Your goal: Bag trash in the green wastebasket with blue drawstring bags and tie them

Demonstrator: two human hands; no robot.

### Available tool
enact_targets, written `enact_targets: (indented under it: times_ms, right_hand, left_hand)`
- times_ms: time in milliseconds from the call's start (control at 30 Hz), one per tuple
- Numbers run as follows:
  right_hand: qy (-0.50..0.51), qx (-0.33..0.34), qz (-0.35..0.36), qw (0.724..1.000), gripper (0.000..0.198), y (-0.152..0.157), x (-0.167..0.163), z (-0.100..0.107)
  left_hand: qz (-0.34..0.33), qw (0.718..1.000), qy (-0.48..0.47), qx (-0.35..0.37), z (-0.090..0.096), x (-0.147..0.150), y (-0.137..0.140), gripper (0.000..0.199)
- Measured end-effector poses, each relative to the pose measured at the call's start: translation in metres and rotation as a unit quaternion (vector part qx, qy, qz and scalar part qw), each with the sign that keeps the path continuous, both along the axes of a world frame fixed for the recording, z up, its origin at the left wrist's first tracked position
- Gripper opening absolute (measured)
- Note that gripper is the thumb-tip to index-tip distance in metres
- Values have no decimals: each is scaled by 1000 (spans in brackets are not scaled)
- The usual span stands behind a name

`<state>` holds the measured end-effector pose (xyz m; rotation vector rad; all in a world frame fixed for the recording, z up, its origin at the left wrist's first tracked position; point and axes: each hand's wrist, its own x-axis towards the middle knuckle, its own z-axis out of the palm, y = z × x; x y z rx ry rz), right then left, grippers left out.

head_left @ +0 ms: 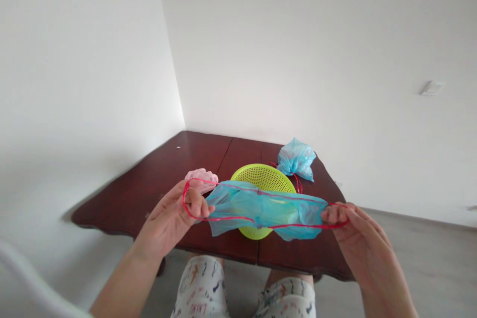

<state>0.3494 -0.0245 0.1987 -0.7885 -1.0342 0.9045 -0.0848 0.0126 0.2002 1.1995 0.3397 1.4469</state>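
A translucent blue drawstring bag [266, 211] is stretched sideways in front of me, partly covering a yellow-green plastic basket [257, 174]. My left hand [179, 211] has the bag's red drawstring looped around its fingers, which are curled closed on it. At the other end, my right hand [356, 226] grips the red drawstring with bent fingers. The string runs taut in two lines between both hands, along the bag's gathered mouth. Something yellowish-green shows through the plastic; whether it is the basket behind or a thing inside, I cannot tell.
Behind the basket, a filled blue bag [297, 159] with red strings lies on the dark red wooden table [179, 159]. A folded pink cloth-like item [203, 176] sits beyond my left hand. White walls border the table at the left and back. My legs are under its front edge.
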Motion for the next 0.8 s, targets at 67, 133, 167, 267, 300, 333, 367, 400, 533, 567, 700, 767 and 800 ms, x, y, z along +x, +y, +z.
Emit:
enact_targets:
  times_ms: [67,133,167,267,300,333,367,400,533,567,700,767,800]
  right_hand:
    - [-21,14,20,999,28,-4,-1,3]
    - [-48,35,24,998,26,-8,-3,2]
    - [-60,49,18,997,25,-10,-4,2]
    - [-78,74,-15,994,14,-14,-15,3]
    - [-79,65,-28,994,15,-14,-20,4]
    - [-81,47,-42,995,24,-15,-25,5]
    - [-85,26,-54,995,35,-14,-31,6]
    - [-91,13,-66,994,44,-13,-36,6]
    - [-149,75,-131,977,56,1,-52,-3]
    - [-160,108,-173,966,57,5,-55,-7]
    - [-131,190,-390,892,64,19,-71,-15]
    - [-114,202,-423,876,68,27,-78,-12]
    - [-113,207,-413,880,70,32,-82,-10]
  left_hand:
    - [9,1000,-23,16,3,10,0,28]
    - [21,999,-38,30,6,18,1,34]
    - [29,998,-42,31,7,21,1,37]
    - [62,997,-39,13,7,29,3,47]
    - [72,997,-36,4,7,31,3,53]
    - [81,996,-33,-4,6,32,3,61]
    - [86,996,-32,-8,5,33,3,67]
    - [88,996,-31,-12,4,33,3,73]
    - [87,996,-7,-24,-1,30,0,83]
    - [90,996,4,-24,-3,29,-1,83]
    - [90,995,38,-1,-8,28,-4,82]
    - [73,996,57,15,-8,31,-7,85]
    - [63,996,66,18,-7,34,-9,87]
